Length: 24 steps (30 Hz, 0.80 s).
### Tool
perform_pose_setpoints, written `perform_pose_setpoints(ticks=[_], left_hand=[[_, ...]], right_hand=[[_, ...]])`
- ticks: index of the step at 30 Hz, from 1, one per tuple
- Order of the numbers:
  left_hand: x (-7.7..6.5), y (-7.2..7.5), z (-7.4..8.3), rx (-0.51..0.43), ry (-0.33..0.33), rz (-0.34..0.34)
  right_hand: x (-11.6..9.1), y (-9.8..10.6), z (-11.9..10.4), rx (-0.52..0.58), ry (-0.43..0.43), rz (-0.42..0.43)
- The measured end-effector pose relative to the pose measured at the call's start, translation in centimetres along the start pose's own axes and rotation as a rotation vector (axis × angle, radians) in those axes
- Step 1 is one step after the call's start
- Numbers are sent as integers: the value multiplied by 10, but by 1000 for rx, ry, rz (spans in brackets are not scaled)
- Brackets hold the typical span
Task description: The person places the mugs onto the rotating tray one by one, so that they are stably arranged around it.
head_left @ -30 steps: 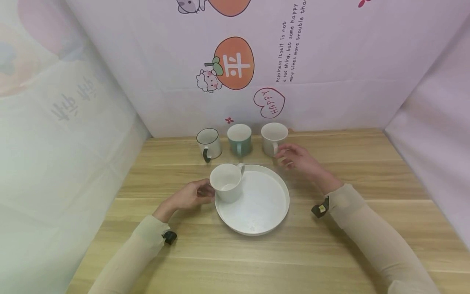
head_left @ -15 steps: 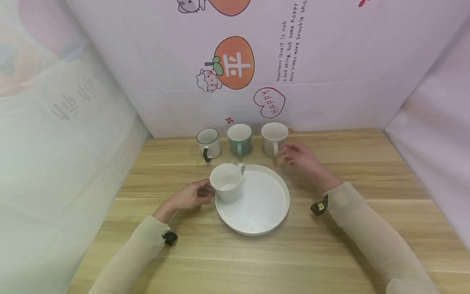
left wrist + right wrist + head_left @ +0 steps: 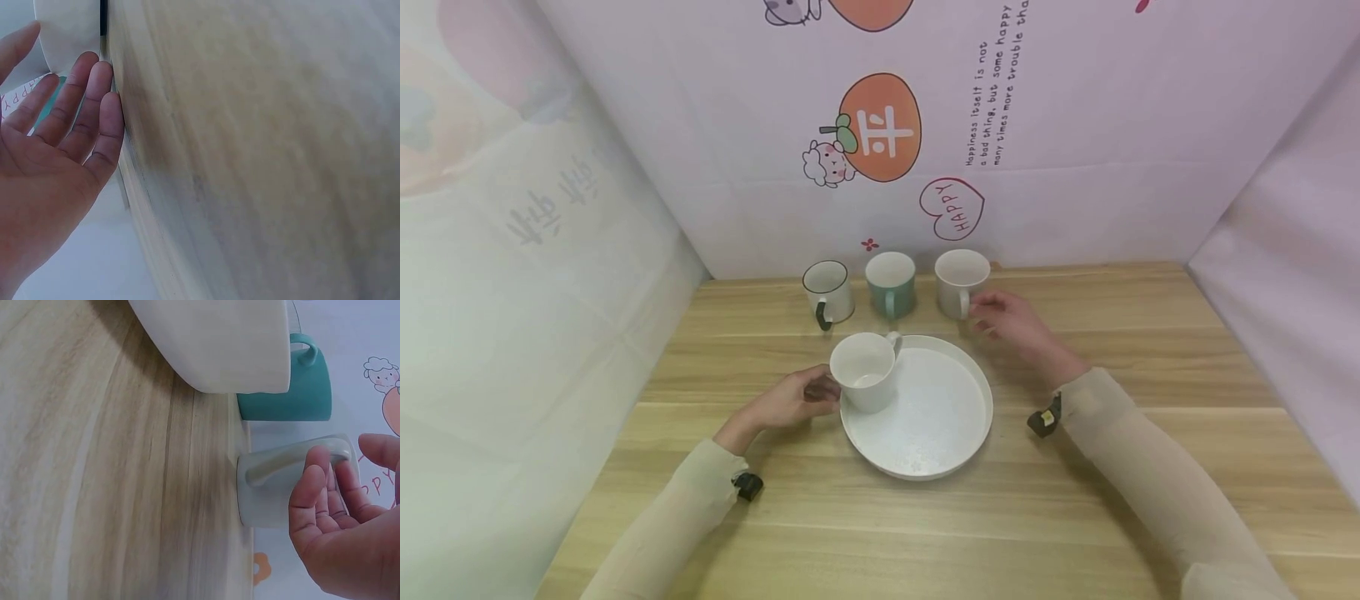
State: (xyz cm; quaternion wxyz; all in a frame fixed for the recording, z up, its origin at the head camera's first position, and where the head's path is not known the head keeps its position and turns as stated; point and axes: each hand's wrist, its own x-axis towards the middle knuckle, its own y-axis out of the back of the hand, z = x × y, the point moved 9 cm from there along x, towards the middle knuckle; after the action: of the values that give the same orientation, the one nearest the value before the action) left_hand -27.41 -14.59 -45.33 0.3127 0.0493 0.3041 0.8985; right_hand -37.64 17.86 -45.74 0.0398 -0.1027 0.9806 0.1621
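A white mug stands on the left side of a round white tray, its handle pointing to the back right. My left hand is beside this mug at the tray's left rim; in the left wrist view its fingers are slightly bent and hold nothing. At the back right stands another white mug, handle toward me. My right hand is at that handle. In the right wrist view its bent fingers overlap the handle, while the thumb stands apart.
A teal mug and a white mug with a dark rim and black handle stand in the back row, left of the right-hand mug. A printed cloth hangs behind the wooden table.
My right hand shifts a little around the back right mug's handle, and its wrist moves slightly left. The left hand, tray and mugs stay in place.
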Motion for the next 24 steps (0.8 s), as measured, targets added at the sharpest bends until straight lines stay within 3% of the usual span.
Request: perform_pose_setpoints(ticks=[10, 24], left_hand=[[10, -3, -33, 23, 5, 5], [10, -2, -38, 24, -7, -13]], right_hand=[[7, -4, 3, -44, -28, 1], [14, -5, 8, -71, -34, -8]])
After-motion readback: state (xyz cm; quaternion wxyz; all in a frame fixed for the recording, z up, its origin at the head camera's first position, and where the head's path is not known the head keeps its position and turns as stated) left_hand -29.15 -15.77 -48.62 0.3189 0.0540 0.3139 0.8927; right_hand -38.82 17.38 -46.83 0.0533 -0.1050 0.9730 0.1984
